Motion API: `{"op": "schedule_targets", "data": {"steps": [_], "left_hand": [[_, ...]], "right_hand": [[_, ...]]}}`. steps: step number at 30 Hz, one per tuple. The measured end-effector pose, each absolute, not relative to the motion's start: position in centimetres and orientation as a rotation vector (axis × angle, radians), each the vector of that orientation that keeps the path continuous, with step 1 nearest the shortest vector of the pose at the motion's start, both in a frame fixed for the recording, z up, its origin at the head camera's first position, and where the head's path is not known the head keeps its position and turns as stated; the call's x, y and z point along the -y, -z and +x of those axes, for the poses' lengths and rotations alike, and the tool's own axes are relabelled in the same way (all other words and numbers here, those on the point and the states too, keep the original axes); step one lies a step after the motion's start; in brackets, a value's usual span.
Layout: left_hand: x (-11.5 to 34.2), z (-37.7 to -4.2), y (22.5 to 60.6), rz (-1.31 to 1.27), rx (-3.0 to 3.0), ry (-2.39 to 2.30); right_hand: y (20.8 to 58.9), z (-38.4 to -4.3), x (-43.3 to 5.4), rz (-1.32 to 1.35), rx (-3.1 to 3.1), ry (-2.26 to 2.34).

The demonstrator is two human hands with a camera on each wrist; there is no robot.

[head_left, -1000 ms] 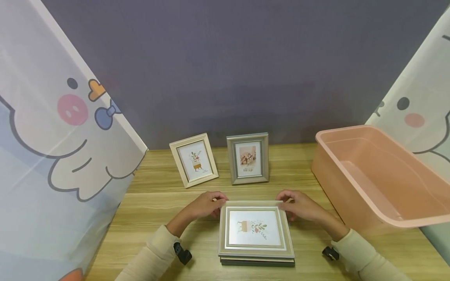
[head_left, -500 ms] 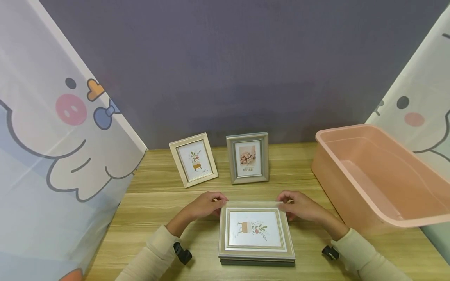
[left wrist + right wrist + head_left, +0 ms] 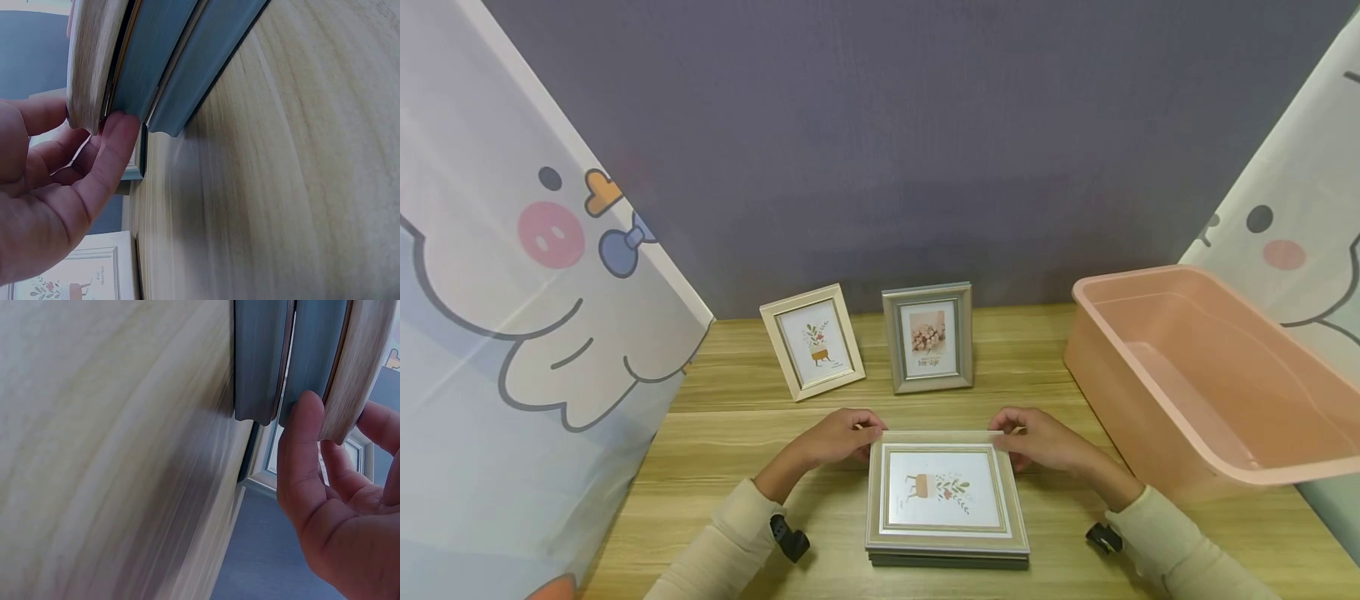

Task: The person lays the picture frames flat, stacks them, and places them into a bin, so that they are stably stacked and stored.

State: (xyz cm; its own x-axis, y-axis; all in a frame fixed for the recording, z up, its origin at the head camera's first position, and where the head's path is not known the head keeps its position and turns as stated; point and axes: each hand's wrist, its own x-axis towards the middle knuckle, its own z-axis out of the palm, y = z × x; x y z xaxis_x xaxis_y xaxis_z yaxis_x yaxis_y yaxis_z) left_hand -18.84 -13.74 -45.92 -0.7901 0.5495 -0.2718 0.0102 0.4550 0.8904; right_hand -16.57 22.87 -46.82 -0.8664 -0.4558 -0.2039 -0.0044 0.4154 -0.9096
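Observation:
A stack of picture frames lies flat at the front of the table. The top picture frame is pale, with a potted-plant print turned sideways; below it, blue-grey frames show their edges in both wrist views. At its far left corner, my left hand pinches the top frame, thumb above and fingers at the side. My right hand does the same at the far right corner. One fingertip of the right hand touches the blue-grey frame underneath.
Behind the stack stand a cream picture frame, tilted, and a grey-beige picture frame. A large pink plastic bin stands on the right. A dark wall panel closes off the back of the wooden table.
The top frame has settled slightly onto the frames below, and the pale strip under its near edge has narrowed. Both hands keep their places at the corners.

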Motion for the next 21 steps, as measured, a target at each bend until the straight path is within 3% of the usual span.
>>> {"op": "schedule_targets", "data": {"steps": [21], "left_hand": [[13.4,-19.9,45.0,0.455,-2.277,-1.289]], "right_hand": [[44.9,-18.3,-22.9,-0.438,-2.392,1.342]]}}
